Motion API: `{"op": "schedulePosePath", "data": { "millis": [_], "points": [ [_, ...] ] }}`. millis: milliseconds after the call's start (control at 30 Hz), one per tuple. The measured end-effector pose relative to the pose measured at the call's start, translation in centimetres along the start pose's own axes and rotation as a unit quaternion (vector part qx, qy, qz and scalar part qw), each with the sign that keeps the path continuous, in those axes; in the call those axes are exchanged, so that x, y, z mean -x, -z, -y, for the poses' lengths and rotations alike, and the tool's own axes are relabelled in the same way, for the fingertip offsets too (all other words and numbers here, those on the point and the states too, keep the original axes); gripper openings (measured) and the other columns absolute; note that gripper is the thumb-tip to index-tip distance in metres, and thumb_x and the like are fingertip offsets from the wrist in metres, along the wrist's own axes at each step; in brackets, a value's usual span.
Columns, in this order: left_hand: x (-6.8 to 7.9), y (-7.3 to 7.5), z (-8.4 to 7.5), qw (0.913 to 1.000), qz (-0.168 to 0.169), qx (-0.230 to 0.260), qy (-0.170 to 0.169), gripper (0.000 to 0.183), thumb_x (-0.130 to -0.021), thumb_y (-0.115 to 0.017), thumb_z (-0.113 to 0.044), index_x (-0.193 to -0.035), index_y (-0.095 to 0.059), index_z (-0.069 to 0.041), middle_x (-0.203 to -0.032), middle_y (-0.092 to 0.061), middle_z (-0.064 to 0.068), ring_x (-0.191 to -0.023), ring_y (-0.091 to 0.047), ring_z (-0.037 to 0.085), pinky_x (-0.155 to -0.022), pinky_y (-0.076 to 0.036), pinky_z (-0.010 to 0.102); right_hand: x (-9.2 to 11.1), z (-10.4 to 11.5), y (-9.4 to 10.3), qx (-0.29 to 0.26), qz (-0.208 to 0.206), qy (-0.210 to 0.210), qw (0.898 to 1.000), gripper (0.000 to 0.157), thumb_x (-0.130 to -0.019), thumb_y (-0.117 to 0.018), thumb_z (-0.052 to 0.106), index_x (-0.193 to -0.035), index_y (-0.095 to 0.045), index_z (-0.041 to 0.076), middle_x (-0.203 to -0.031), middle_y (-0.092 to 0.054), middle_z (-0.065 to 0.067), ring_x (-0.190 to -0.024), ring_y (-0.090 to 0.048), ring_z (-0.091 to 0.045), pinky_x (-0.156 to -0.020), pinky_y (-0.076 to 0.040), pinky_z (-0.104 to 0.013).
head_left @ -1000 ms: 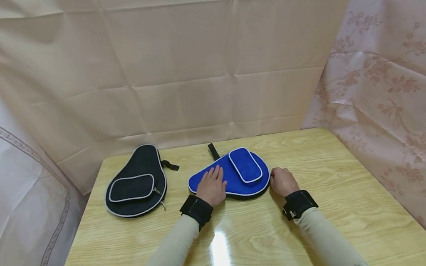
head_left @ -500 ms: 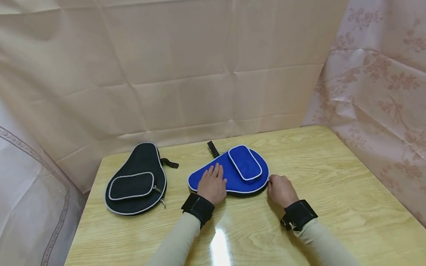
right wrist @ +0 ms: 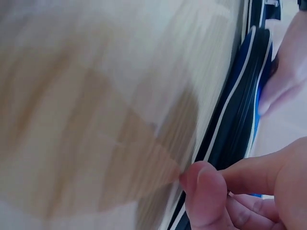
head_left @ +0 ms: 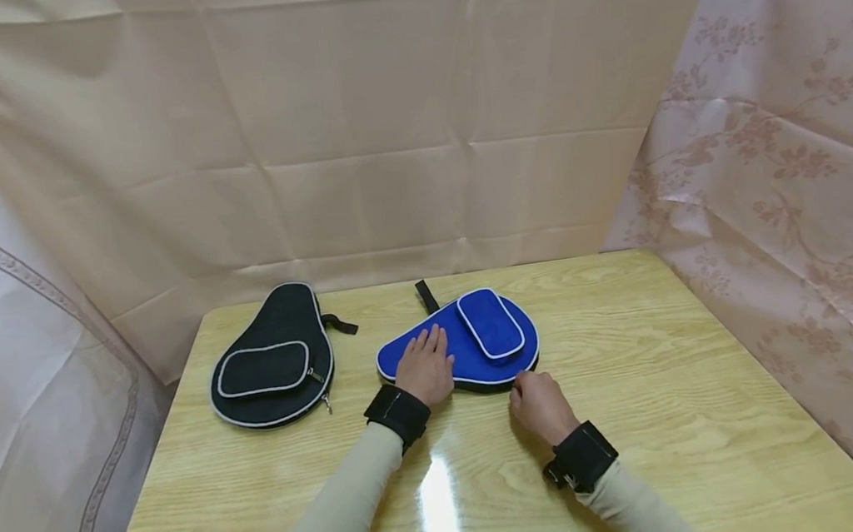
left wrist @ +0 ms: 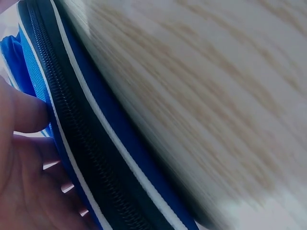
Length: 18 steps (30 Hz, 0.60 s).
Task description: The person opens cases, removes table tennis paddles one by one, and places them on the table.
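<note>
A blue table tennis bat case [head_left: 467,350] with white piping lies flat, its narrow end to the left and its pocket [head_left: 490,324] facing up. My left hand [head_left: 425,371] rests on its narrow part with fingers extended. In the left wrist view, the zipper [left wrist: 72,115] along the case's black side is closed where it shows. At the near right edge, my right hand [head_left: 544,408] has thumb and forefinger pinched together at the zipper. The zipper pull itself is hidden by the fingertips [right wrist: 206,189].
A black bat case [head_left: 290,323] with white piping lies to the left, its strap [head_left: 340,325] and zipper pull [head_left: 327,403] on the wooden table [head_left: 709,411]. Another black strap [head_left: 426,297] sticks out behind the blue case. Cloth [head_left: 356,138] hangs behind the table.
My right hand has moved left and nearer along the rounded edge of the blue case, from its right end to its near side. The left hand stays on the case.
</note>
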<state>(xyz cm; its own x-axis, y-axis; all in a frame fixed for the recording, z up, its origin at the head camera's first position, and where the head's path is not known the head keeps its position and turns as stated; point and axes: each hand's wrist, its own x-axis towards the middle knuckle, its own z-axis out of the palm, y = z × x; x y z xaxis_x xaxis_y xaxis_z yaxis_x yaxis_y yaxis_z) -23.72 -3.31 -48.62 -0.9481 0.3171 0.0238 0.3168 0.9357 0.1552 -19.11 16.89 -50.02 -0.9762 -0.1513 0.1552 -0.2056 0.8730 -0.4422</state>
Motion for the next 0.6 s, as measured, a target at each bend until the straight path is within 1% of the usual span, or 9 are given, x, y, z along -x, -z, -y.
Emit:
{"op": "schedulePosePath", "data": {
  "millis": [133, 267, 600],
  "points": [
    [-0.11, -0.24, 0.14, 1.0000, -0.004, 0.005, -0.001, 0.053, -0.106, -0.040, -0.028, -0.152, -0.036, -0.001, -0.157, -0.037, 0.014, -0.146, -0.033, 0.030, -0.120, -0.026, 0.044, 0.16, 0.83, -0.43, -0.007, -0.003, 0.003, 1.000, 0.023, -0.084, -0.063, -0.001, -0.063, -0.057, 0.006, -0.059, -0.059, -0.008, -0.055, -0.060, -0.024, -0.047, -0.044, -0.035],
    [-0.15, -0.37, 0.21, 1.0000, -0.006, 0.006, 0.000, 0.053, -0.106, -0.041, -0.028, -0.151, -0.037, -0.001, -0.157, -0.037, 0.014, -0.146, -0.033, 0.030, -0.120, -0.026, 0.044, 0.21, 1.07, -0.70, -0.010, -0.008, 0.003, 1.000, 0.024, -0.084, -0.063, -0.001, -0.062, -0.057, 0.007, -0.059, -0.059, -0.006, -0.055, -0.060, -0.023, -0.047, -0.043, -0.033],
    [-0.03, -0.09, 0.02, 0.9998, 0.014, 0.010, 0.012, 0.054, -0.107, -0.039, -0.029, -0.153, -0.034, -0.002, -0.159, -0.035, 0.013, -0.148, -0.030, 0.029, -0.121, -0.024, 0.043, 0.30, 1.09, -0.53, -0.010, -0.014, 0.006, 1.000, 0.023, -0.084, -0.064, -0.002, -0.063, -0.058, 0.007, -0.058, -0.056, -0.003, -0.053, -0.056, -0.018, -0.047, -0.041, -0.031]
  ]
}}
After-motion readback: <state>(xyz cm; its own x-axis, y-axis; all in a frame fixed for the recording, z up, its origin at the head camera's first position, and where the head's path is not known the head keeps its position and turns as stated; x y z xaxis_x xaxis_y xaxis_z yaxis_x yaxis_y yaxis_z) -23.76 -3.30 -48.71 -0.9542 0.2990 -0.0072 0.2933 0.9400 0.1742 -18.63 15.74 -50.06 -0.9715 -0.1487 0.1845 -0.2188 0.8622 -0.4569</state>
